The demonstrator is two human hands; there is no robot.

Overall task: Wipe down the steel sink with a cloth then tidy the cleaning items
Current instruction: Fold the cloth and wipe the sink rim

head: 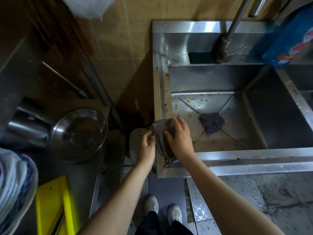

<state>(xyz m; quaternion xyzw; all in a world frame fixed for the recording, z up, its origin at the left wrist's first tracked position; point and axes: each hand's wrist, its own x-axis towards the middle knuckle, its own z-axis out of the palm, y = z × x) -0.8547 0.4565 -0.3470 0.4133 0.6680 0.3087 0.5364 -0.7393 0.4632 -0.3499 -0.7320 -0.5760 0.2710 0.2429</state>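
Steel dominates this cramped kitchen corner, where a person stands over a deep sink [254,160] with both hands on a folded grey-brown cloth [161,133] draped across the sink's front-left rim. The right hand [179,136] lies flat on top of the cloth, fingers spread and pressing down, while the left hand [147,146] pinches the cloth's outer edge from the side; the two hands sit close together, separated only by the fabric. Inside the basin, a dark scouring pad [211,122] rests over the drain, and orange-brown food flecks dot the floor of the basin and the left ledge. A green sponge [199,56] sits on the rear ledge just beside the base of the tap [227,41], whose neck rises out of view. A blue detergent bottle [291,36] stands at the sink's back right corner. To the left, a lower steel bench [88,175] carries a round metal bowl [79,134] and, touching its left side, a steel pot [27,131] lying tilted. A yellow board [52,206] lies at the bench's near end, next to a bunched white and blue plastic bag [15,184]. White shoes [162,209] show on the tiled floor below.
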